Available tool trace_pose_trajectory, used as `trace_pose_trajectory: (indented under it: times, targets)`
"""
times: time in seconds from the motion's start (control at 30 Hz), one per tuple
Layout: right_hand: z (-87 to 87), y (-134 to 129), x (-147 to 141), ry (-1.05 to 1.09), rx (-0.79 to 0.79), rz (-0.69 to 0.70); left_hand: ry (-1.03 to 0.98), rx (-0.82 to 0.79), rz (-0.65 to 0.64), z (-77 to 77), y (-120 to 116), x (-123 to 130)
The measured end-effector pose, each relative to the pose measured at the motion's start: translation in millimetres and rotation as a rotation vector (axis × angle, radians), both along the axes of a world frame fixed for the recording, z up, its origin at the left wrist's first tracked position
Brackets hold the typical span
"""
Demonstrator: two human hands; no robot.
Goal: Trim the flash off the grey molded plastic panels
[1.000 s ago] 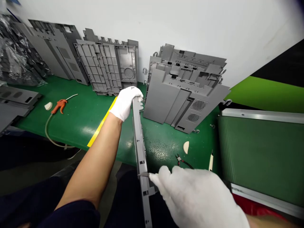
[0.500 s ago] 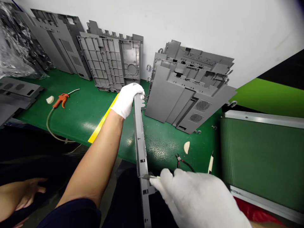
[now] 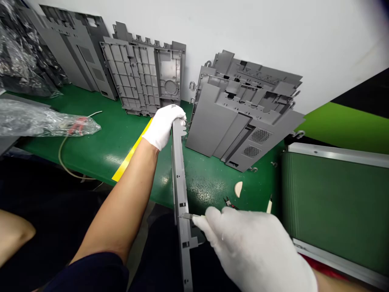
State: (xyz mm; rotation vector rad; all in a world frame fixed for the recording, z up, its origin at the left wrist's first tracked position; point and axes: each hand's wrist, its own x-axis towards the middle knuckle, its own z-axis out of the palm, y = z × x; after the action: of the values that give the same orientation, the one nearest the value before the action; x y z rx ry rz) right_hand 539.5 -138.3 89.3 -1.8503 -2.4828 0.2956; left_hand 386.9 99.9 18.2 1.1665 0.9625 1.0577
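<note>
A long grey moulded bar is held nearly upright above the near edge of the bench, its upper end clasped by the left grip. This white cotton glove is closed firmly round the bar, so that the bar is steadied from above and its side edge is turned toward the right grip. That second glove is curled shut on a small knife, of which only the short blade is shown, the handle being hidden in the fingers. The blade is brought to the bar's edge low down and appears to touch it, though the contact cannot be told for sure from this angle.

Beyond the bar, on the green bench, grey moulded panels are propped against a white wall so that they stand leaning: one at the far left, one behind the left grip, and a stack of at least two to the right. One strip of yellow tape is laid across the bench. A clear plastic bag is lying over an orange air blow gun. One cream wedge, one white-handled tool and one pair of small cutters are left near a green framed board. At the lower left edge, a bare limb of someone nearby is seen.
</note>
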Motion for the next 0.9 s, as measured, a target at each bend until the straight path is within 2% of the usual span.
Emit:
trace_pose_trajectory:
  times: [0.07,0.13,0.23,0.27,0.3,0.37,0.47,0.6,0.73,0.9]
  targets:
    - [-1.3,1.7,4.7,0.074,-0.06,0.015,-0.006,0.002,-0.013,-0.3,-0.3,-1.5]
    - [-0.5,9.1,13.3,0.206,-0.195,0.036,-0.015,-0.004,-0.033,0.2,-0.8,-3.1]
    - [3.9,36.8,30.9,0.424,-0.42,0.059,-0.029,-0.039,-0.069,2.3,-0.5,-5.9]
    - [5.5,49.9,36.5,0.452,-0.438,0.06,-0.027,-0.046,-0.085,3.0,0.5,-7.0]
    - [6.7,64.2,41.1,0.448,-0.411,0.053,-0.019,-0.044,-0.099,3.6,2.1,-8.3]
    - [7.2,94.1,45.9,0.383,-0.26,0.023,0.022,-0.022,-0.13,4.9,6.5,-11.6]
    - [4.2,135.8,40.4,0.266,-0.054,-0.024,0.097,0.012,-0.181,7.7,13.0,-17.4]
    - [2.6,175.6,18.4,0.175,-0.084,-0.084,0.161,0.052,-0.188,14.3,14.8,-23.4]
    - [4.3,194.2,-0.3,0.067,-0.059,-0.059,0.207,0.035,-0.141,19.1,13.1,-26.2]
    - [6.1,198.8,-11.2,-0.027,-0.038,-0.039,0.234,0.051,-0.079,17.8,10.9,-29.5]
